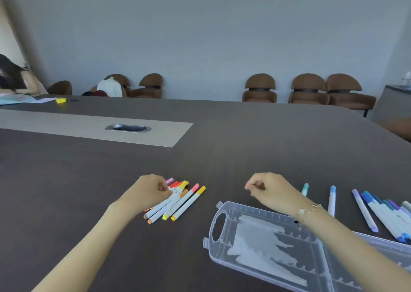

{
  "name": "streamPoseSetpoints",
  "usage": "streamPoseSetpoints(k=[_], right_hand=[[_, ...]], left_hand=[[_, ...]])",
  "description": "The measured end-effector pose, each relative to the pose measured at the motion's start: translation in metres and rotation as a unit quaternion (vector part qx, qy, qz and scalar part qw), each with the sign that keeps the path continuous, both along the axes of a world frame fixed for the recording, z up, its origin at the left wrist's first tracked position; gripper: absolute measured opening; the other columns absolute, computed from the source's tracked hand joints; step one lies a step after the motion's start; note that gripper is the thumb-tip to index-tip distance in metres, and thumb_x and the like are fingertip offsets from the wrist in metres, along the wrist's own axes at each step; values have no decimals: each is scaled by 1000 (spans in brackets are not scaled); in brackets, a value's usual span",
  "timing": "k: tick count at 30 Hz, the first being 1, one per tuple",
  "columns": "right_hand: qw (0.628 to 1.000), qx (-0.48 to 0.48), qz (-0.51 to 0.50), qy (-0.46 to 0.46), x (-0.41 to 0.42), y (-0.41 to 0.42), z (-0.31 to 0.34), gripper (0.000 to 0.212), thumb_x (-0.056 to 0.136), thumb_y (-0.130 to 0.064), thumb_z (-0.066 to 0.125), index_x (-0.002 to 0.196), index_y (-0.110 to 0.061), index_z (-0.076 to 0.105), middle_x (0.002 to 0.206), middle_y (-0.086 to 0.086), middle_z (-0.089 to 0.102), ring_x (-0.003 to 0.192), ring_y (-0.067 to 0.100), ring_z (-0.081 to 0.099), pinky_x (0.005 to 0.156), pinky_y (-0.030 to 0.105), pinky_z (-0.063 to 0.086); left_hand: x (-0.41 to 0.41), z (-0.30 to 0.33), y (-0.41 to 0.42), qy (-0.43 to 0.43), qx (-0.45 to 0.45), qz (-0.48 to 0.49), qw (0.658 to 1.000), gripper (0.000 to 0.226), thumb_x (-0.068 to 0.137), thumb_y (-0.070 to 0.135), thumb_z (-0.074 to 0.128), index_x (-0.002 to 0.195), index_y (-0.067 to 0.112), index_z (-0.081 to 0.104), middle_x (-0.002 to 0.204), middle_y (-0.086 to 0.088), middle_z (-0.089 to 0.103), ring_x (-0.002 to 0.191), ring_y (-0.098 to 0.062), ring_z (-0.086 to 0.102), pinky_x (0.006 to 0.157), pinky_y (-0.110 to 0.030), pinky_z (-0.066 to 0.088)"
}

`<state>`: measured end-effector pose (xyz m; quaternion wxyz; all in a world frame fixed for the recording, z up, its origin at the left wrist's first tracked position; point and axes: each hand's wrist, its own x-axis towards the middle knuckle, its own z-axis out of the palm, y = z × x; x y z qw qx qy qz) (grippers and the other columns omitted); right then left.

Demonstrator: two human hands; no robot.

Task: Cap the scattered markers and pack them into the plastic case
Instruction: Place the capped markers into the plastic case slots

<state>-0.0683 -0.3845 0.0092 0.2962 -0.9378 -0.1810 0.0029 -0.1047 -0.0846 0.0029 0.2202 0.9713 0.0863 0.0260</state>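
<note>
A bundle of white markers with warm-coloured caps (pink, red, orange, yellow) (pixel 178 202) lies on the dark table. My left hand (pixel 149 191) rests on the bundle's left side, fingers curled round some of them. The clear plastic case (pixel 262 245) lies open and empty at the lower right. My right hand (pixel 270 191) hovers above the case's far edge with fingers curled and nothing visible in them. A group of blue and purple markers (pixel 387 216) lies at the far right, with two single light-blue markers (pixel 331 200) beside my right wrist.
The dark table (pixel 89 191) has a light centre strip with a metal cable port (pixel 128 128). Brown chairs (pixel 307 89) line the far wall. Another person (pixel 13 78) sits at the far left corner near a yellow object (pixel 60 100).
</note>
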Motion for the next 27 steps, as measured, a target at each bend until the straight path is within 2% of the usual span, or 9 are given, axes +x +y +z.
streamPoseSetpoints(k=[6, 8, 10, 12, 14, 17, 20, 24, 27], right_hand=[[999, -33, 25, 3, -12, 47, -14, 24, 91, -15, 46, 90, -19, 69, 77, -16, 60, 64, 3, 55, 57, 10, 43], [999, -50, 23, -2, -14, 52, -16, 23, 91, -15, 45, 89, -18, 68, 79, -15, 59, 65, 4, 54, 60, 12, 43], [998, -61, 15, -8, -14, 54, -16, 23, 91, -15, 45, 87, -19, 67, 83, -13, 62, 69, 4, 56, 64, 14, 45], [997, -70, 6, -9, -13, 54, -17, 23, 90, -15, 46, 86, -20, 67, 87, -12, 65, 74, 6, 60, 68, 18, 49], [997, -77, -3, -13, -12, 54, -17, 23, 90, -16, 46, 85, -22, 67, 88, -12, 65, 76, 6, 61, 69, 18, 49], [997, -70, -14, -18, -12, 55, -15, 23, 89, -15, 46, 84, -23, 67, 88, -12, 65, 74, 7, 62, 67, 17, 49], [998, -55, -22, -8, -12, 57, -15, 23, 90, -14, 47, 90, -21, 68, 90, -11, 66, 77, 7, 63, 66, 14, 47], [999, -17, -37, 13, -12, 64, -19, 18, 93, -20, 48, 102, -22, 64, 93, -8, 66, 79, 9, 64, 65, 12, 47], [998, 24, -47, 40, -12, 69, -22, 21, 96, -33, 48, 114, -25, 56, 93, -6, 67, 74, 7, 62, 64, 13, 47]], left_hand=[[13, -29, 3, 39, 31, -35, 998, 32, 90, 38, 54, 73, 11, 46, 64, -4, 45, 44, -3, 45, 42, -12, 37], [21, -38, 4, 32, 19, -44, 998, 36, 88, 40, 54, 66, 11, 48, 64, -3, 49, 61, -6, 48, 52, -17, 41], [28, -44, 4, 14, 9, -47, 999, 45, 87, 38, 56, 51, 12, 44, 55, 6, 49, 92, 5, 46, 63, -20, 45], [32, -46, 3, 10, 25, -49, 998, 53, 86, 36, 57, 42, 15, 37, 46, 13, 42, 104, 13, 38, 72, -22, 46], [34, -48, 2, 12, 25, -46, 999, 52, 85, 33, 56, 43, 16, 32, 37, 11, 36, 78, 2, 50, 65, -23, 46], [35, -49, 1, 22, 2, -42, 999, 47, 81, 28, 56, 47, 14, 28, 40, 4, 29, 41, -12, 33, 54, -25, 38], [32, -51, 1, 15, -31, -43, 998, 45, 81, 29, 58, 48, 13, 31, 42, 3, 30, 44, -12, 39, 58, -21, 40], [19, -42, -10, 5, -76, -55, 996, 32, 84, 33, 59, 63, 10, 58, 57, 1, 54, 54, -6, 48, 59, -17, 41], [2, -32, -39, 7, -121, -116, 986, 28, 82, 40, 61, 68, 17, 65, 69, 4, 63, 63, -3, 53, 63, -18, 43]])
